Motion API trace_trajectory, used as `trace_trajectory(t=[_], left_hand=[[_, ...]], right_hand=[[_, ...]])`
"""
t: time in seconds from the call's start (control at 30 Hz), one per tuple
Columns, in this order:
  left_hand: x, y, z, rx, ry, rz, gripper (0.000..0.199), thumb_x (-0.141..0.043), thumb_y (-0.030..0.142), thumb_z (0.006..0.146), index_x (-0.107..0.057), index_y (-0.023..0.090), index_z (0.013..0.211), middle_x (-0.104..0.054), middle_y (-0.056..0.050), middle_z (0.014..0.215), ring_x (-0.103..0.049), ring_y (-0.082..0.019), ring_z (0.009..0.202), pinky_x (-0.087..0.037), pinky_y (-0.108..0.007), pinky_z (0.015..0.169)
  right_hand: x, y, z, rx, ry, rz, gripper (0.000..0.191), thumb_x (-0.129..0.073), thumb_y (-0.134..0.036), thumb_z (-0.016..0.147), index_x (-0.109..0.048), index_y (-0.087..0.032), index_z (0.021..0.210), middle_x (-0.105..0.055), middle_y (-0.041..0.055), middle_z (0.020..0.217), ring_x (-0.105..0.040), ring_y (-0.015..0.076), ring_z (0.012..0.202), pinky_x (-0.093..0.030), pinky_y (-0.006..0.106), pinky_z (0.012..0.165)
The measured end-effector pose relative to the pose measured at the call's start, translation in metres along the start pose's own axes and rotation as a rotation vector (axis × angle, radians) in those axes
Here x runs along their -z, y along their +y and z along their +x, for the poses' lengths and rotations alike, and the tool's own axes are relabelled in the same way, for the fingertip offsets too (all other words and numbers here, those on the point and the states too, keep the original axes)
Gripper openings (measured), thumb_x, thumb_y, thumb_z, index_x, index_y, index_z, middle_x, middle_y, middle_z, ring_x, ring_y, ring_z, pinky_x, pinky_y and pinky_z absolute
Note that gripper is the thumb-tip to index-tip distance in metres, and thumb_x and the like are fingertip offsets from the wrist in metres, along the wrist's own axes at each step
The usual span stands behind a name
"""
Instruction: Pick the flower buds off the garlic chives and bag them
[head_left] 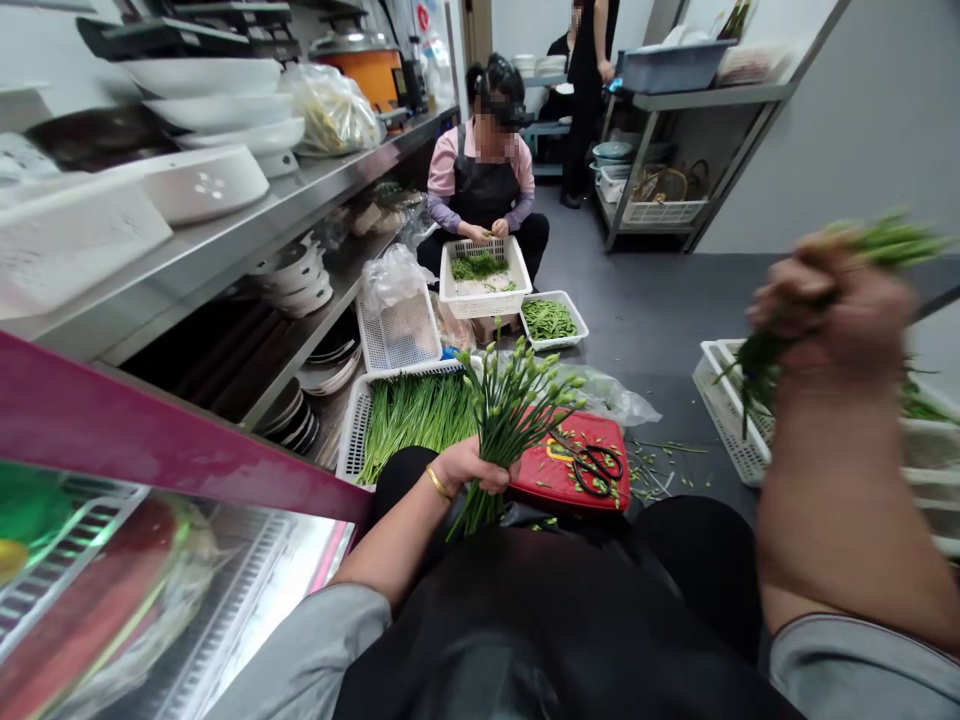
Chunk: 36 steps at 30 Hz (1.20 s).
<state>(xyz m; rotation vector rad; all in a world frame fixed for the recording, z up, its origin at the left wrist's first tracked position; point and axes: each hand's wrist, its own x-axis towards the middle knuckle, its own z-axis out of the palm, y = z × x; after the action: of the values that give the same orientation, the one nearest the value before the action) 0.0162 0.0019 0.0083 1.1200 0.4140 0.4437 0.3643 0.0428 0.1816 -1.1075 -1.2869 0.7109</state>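
Note:
My left hand (480,468), with a gold bangle at the wrist, is closed round a bunch of green stems with pale buds (517,395), held upright. Raised at the right, my right hand (836,300) is blurred and closed round another green bunch (892,240). Black-handled scissors (598,470) lie on a red case (551,478) strewn with cut buds, just right of my left hand. Long green stems (416,415) fill a white basket (349,435) behind my left forearm. White baskets (731,420) stand on the floor below my right hand.
A person (487,180) sits ahead with a white basket of greens (487,303). Beside it is a tray of green pods (581,335). A steel shelf (330,180) with dishes runs along the left, above a glass-topped cabinet with a pink edge (150,420).

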Motion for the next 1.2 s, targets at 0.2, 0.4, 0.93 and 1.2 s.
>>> trace_trajectory(t=[0.2,0.4,0.93,1.2], left_hand=[[-0.012,0.008,0.009,0.044,-0.063,0.102,0.044,-0.081,0.053,0.055,-0.061,0.014,0.058,-0.049,-0.001,0.044,-0.04,-0.009,0.036,-0.027,-0.025,0.037],[-0.022,0.008,0.002,0.054,-0.002,0.044,0.045,-0.082,0.055,0.054,-0.061,0.016,0.062,-0.043,0.003,0.039,-0.033,-0.007,0.034,-0.027,-0.025,0.038],[0.074,0.073,0.022,-0.349,0.727,0.139,0.036,-0.081,0.036,0.061,-0.053,0.015,0.063,-0.046,0.007,0.044,-0.041,-0.006,0.039,-0.035,-0.022,0.044],[0.027,0.061,0.064,-0.277,0.338,-0.062,0.048,-0.093,0.029,0.039,-0.07,0.01,0.078,-0.071,-0.004,0.073,-0.065,-0.018,0.069,-0.051,-0.032,0.076]], right_hand=[[-0.116,0.014,-0.05,-0.408,-0.436,0.419,0.061,-0.083,-0.062,0.046,-0.064,-0.018,0.084,-0.028,-0.0109,0.049,-0.013,0.0012,0.039,-0.003,0.023,0.039],[-0.125,0.01,-0.039,-0.24,-0.271,0.358,0.045,-0.08,-0.057,0.056,-0.063,-0.019,0.073,-0.035,-0.0064,0.052,-0.023,0.0038,0.042,-0.012,0.024,0.039],[-0.095,0.011,-0.032,-0.295,-0.293,-0.072,0.042,-0.088,-0.047,0.047,-0.069,-0.013,0.062,-0.04,-0.0056,0.042,-0.027,0.0038,0.037,-0.015,0.022,0.036],[-0.163,0.006,-0.073,-0.411,-0.721,0.363,0.042,-0.084,-0.051,0.054,-0.068,-0.013,0.065,-0.037,-0.0078,0.042,-0.025,0.001,0.035,-0.013,0.019,0.035]])
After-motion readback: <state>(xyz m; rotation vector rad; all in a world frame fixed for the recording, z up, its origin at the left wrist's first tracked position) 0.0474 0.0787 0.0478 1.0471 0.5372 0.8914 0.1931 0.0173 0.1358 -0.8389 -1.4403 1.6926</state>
